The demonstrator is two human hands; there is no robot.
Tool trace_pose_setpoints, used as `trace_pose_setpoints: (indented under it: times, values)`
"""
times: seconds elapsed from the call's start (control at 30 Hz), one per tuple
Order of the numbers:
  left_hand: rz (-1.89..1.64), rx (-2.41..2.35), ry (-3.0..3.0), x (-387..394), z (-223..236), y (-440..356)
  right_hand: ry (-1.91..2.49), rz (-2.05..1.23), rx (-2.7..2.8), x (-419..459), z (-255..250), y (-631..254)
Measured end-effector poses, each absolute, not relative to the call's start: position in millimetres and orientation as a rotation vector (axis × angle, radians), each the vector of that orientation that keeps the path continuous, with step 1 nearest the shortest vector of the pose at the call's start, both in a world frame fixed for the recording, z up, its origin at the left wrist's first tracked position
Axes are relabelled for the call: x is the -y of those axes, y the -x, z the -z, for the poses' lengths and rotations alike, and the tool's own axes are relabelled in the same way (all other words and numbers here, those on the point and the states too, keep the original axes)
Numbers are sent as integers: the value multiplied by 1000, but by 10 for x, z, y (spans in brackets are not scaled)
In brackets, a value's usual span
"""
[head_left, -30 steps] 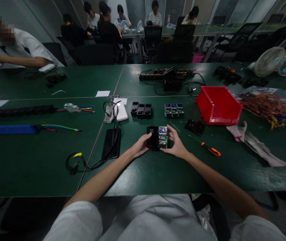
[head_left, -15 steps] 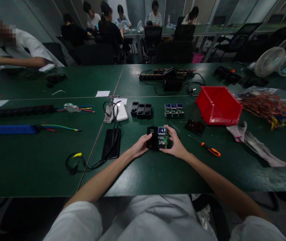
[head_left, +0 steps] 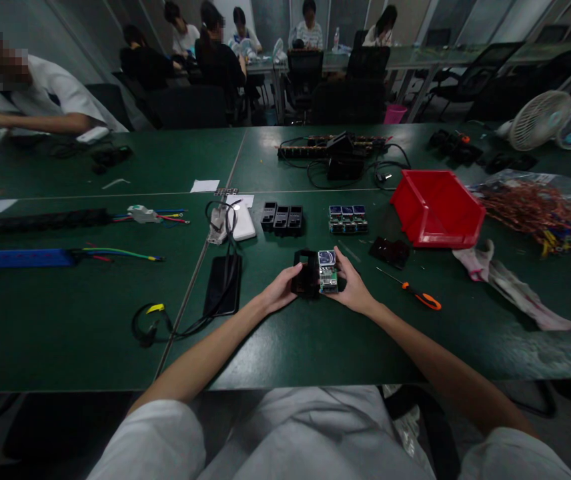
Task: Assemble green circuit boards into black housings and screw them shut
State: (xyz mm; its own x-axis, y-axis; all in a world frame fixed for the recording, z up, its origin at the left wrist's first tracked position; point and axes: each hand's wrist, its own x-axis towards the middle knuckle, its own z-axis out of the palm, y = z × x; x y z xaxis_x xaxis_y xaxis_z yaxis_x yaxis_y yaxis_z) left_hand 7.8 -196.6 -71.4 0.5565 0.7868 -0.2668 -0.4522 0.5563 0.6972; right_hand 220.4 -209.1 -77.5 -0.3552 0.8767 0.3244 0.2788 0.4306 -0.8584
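My left hand (head_left: pixel 283 289) is closed on a black plastic housing (head_left: pixel 305 275) with a rectangular opening. In my right hand (head_left: pixel 353 287) is a green circuit board (head_left: pixel 328 272) with a small display at its top, gripped by its right side. Board and housing are side by side just above the table, very close together; whether they touch I cannot tell. Beyond them stand several similar black housings (head_left: pixel 282 220) and a group of circuit boards with displays (head_left: pixel 348 219). To the right lie an orange-handled screwdriver (head_left: pixel 420 296) and a dark flat piece (head_left: pixel 389 253).
A red bin (head_left: pixel 438 210) stands at right, beside bagged copper-coloured wires (head_left: pixel 525 210) and a whitish glove-like cloth (head_left: pixel 525 293). At left are a black phone (head_left: pixel 222 287), a white device (head_left: pixel 242 221), a cable (head_left: pixel 185 332) and a blue power strip (head_left: pixel 20 258). A co-worker (head_left: pixel 55 93) sits at far left.
The circuit board has shifted slightly right and tilted to face me more, and it now sits apart from or at the edge of the housing. My left hand has barely moved.
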Motion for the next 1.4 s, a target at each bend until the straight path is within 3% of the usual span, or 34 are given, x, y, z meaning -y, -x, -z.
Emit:
trace_pose_setpoints:
  times: [0.7, 1.4]
  values:
    - [-835, -602, -410, 1937, 700, -71, 1047, -707, 1873, 2121, 687, -2222]
    - [-895, -753, -566, 1956, 678, -87, 1093, -648, 1891, 2081, 700, -2227]
